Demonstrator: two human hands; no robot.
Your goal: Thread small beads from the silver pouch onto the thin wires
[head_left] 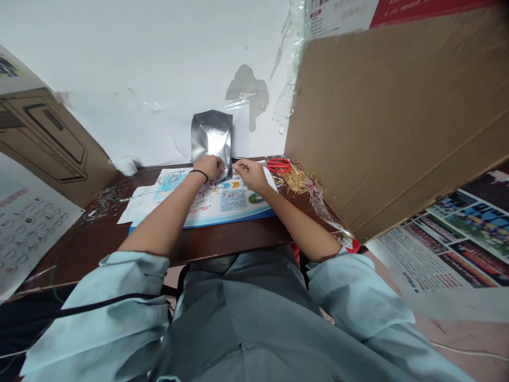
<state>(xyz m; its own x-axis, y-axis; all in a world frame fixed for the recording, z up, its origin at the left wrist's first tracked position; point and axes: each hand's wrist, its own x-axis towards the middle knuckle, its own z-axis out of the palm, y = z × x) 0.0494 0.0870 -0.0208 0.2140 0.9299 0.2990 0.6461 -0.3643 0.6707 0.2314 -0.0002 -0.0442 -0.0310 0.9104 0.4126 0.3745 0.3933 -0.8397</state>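
Note:
My left hand [210, 166] is closed at the foot of a silver foil pouch [212, 135] that stands upright against the wall, with a black band on its wrist. My right hand [249, 174] is closed in a pinch just right of it, fingertips close to the left hand; what they hold is too small to make out. Both hands hover over a colourful printed sheet [222, 201] lying on the dark wooden table [99, 239].
Red-handled scissors [278, 165] and a heap of thin gold pins [296, 179] lie right of my hands. A large cardboard sheet [389, 116] leans over the table's right side. A printed carton [43, 143] stands at left, with thin wires [107, 196] beside it.

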